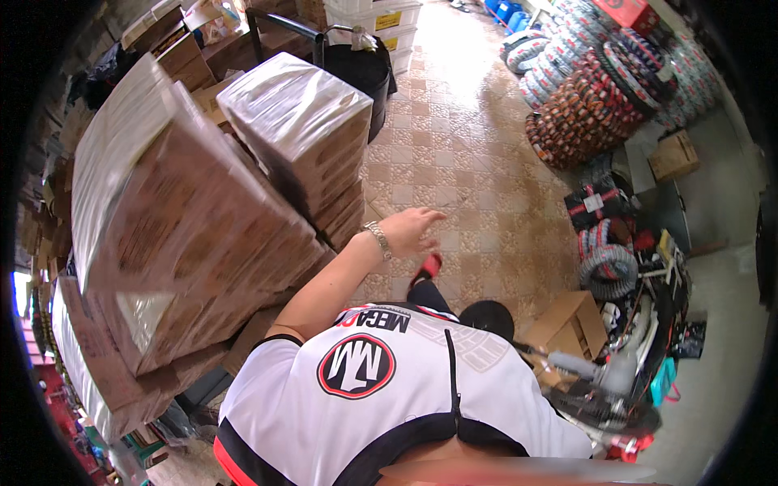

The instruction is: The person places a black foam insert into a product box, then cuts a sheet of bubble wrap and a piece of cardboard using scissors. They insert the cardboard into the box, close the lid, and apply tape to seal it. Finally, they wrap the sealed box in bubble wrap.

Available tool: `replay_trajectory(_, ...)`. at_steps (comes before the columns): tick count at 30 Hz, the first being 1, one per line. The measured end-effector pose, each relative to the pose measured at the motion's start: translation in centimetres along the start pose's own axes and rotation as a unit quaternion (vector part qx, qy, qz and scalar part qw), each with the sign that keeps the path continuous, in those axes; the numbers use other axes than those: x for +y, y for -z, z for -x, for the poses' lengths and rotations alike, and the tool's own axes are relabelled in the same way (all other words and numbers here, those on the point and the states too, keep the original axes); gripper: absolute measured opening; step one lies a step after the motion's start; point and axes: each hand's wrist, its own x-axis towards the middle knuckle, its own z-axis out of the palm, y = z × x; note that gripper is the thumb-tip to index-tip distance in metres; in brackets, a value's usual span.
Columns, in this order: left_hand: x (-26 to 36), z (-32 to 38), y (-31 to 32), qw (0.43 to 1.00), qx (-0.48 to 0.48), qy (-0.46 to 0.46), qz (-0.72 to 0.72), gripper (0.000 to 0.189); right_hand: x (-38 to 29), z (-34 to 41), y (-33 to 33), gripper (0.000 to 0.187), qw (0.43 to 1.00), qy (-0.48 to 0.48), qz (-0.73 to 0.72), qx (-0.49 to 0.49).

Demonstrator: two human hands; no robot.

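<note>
My left hand reaches out in front of my body with its fingers apart and nothing in it. A metal-banded wristwatch is on that wrist. Nearest to this hand, a tall stack of wrapped cartons rises on the left, apart from my fingers. Closer to me on the same side stands a larger stack of cartons in clear plastic wrap. My right hand is out of view. Below my left hand, one foot in a red and black shoe rests on the tiled floor.
Stacked motorcycle tires, many wrapped, line the right side. Nearer on the right are an open cardboard box, a pedestal fan and a round black object. A black drum and white plastic bins stand ahead on the left.
</note>
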Motion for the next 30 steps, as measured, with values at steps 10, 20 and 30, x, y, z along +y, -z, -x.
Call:
replay_trajectory(10, -11.1, -17.4, 10.0, 0.964, 0.176, 0.134, 0.150, 0.007, -34.3, -14.6, 21.9, 0.094, 0.971, 0.066, 0.220, 0.064)
replay_trajectory(20, -19.0, -23.1, 23.4, 0.846, 0.456, 0.255, 0.107, 0.028, -93.1, -19.8, 29.7, 0.058, 0.873, 0.469, 0.066, 0.113)
replay_trajectory(30, -31.7, -26.9, 33.1, 0.813, 0.489, 0.308, 0.069, 0.027, -114.4, -12.6, 12.4, 0.045, 0.780, 0.605, 0.110, -0.114)
